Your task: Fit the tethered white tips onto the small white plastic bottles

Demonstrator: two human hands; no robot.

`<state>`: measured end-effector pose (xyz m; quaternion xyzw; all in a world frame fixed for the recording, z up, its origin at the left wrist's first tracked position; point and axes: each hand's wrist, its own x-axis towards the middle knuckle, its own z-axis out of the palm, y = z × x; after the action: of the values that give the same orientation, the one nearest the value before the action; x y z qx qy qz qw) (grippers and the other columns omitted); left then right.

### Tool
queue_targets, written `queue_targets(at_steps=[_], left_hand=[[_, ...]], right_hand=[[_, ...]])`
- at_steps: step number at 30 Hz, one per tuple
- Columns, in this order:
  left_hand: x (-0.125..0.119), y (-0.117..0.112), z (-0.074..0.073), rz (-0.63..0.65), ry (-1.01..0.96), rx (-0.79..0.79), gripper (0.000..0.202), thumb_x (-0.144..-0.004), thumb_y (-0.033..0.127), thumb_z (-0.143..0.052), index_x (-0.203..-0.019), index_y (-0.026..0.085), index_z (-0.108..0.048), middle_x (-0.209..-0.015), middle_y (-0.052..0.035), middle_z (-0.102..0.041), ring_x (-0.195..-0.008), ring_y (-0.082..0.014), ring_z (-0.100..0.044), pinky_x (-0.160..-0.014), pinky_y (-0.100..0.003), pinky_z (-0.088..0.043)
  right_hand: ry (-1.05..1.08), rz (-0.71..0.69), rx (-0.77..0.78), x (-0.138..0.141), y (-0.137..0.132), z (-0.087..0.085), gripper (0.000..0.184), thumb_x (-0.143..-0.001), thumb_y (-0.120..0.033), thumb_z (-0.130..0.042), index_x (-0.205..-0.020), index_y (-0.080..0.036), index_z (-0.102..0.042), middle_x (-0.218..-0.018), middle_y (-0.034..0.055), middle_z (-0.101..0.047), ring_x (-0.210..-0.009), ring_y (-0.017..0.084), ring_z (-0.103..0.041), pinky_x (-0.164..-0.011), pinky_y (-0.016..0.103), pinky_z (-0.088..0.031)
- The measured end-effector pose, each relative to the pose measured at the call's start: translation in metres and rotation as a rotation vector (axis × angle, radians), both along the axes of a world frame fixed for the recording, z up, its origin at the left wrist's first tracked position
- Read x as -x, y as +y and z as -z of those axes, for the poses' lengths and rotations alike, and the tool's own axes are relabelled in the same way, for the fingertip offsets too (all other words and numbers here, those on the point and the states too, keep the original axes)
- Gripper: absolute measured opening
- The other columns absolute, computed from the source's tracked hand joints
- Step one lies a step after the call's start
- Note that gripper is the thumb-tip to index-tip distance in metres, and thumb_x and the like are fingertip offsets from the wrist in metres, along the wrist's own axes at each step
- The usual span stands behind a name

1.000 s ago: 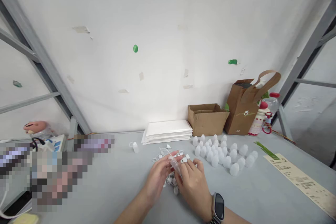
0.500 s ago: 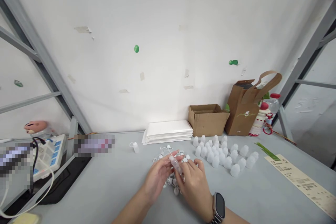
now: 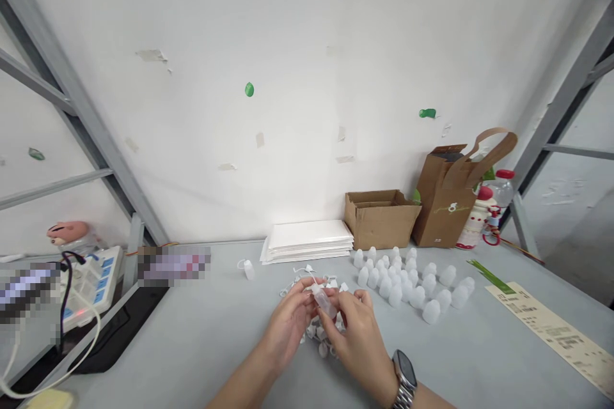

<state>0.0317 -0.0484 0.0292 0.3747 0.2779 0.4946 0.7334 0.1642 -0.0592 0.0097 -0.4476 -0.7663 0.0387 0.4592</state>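
A small translucent squeeze bottle (image 3: 326, 303) is held tilted between both hands, its white cap end pointing up and left. My left hand (image 3: 286, 323) has its fingertips closed around the capped end. Thumb and fingers of my right hand (image 3: 357, 339) grip the bottle's body near its base. Under and behind the hands lies a pile of white strap caps (image 3: 314, 332), partly hidden by them. Many frosted bottles without caps (image 3: 405, 281) stand upright to the right. One bottle with a looped cap (image 3: 248, 270) stands alone to the left.
At the back are a stack of white sheets (image 3: 307, 239), an open cardboard box (image 3: 384, 223) and a brown paper bag (image 3: 439, 204). A printed paper strip (image 3: 551, 326) lies at right. On the left are a power strip (image 3: 103, 287) and cables.
My right hand has turned at the wrist, and its fingers have shifted round the bottle. The fingers of my left hand have closed in more around the cap end.
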Motion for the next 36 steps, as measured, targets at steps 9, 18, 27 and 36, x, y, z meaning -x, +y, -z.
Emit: queue_targets(at_steps=[9, 18, 27, 36], left_hand=[[0.001, -0.002, -0.005, -0.073, 0.085, -0.059, 0.025, -0.074, 0.023, -0.051, -0.092, 0.014, -0.065, -0.103, -0.0104, -0.066, -0.106, -0.0257, -0.053, -0.096, -0.037, -0.033], [0.0, -0.001, -0.005, -0.084, 0.051, -0.033, 0.03, -0.074, 0.023, -0.055, -0.1, 0.012, -0.065, -0.109, -0.0116, -0.064, -0.112, -0.0262, -0.049, -0.101, -0.039, -0.029], [0.0, -0.003, -0.003, -0.075, 0.001, 0.036, 0.032, -0.078, 0.024, -0.051, -0.105, 0.012, -0.062, -0.108, -0.0108, -0.065, -0.111, -0.0247, -0.051, -0.102, -0.039, -0.029], [-0.003, -0.007, -0.015, -0.159, 0.197, 0.013, 0.033, -0.071, 0.03, -0.06, -0.099, 0.014, -0.066, -0.102, -0.0106, -0.067, -0.114, -0.0274, -0.048, -0.102, -0.042, -0.026]], right_hand=[[-0.098, 0.046, -0.093, -0.001, 0.003, 0.0, 0.013, -0.086, -0.018, -0.043, -0.074, -0.018, -0.049, -0.06, -0.0014, -0.054, -0.055, 0.013, -0.048, -0.064, 0.029, -0.027], [-0.262, 0.167, -0.318, 0.001, 0.006, 0.0, 0.021, -0.085, -0.014, -0.04, -0.067, -0.018, -0.05, -0.055, -0.0006, -0.051, -0.056, 0.015, -0.048, -0.067, 0.031, -0.029], [-0.287, 0.173, -0.309, 0.002, 0.004, 0.0, 0.02, -0.083, -0.012, -0.039, -0.069, -0.019, -0.051, -0.057, 0.0004, -0.053, -0.058, 0.016, -0.047, -0.069, 0.033, -0.03], [-0.369, 0.172, -0.347, 0.002, 0.003, 0.007, 0.019, -0.083, -0.009, -0.039, -0.079, -0.017, -0.056, -0.062, 0.0028, -0.055, -0.063, 0.018, -0.047, -0.071, 0.035, -0.029]])
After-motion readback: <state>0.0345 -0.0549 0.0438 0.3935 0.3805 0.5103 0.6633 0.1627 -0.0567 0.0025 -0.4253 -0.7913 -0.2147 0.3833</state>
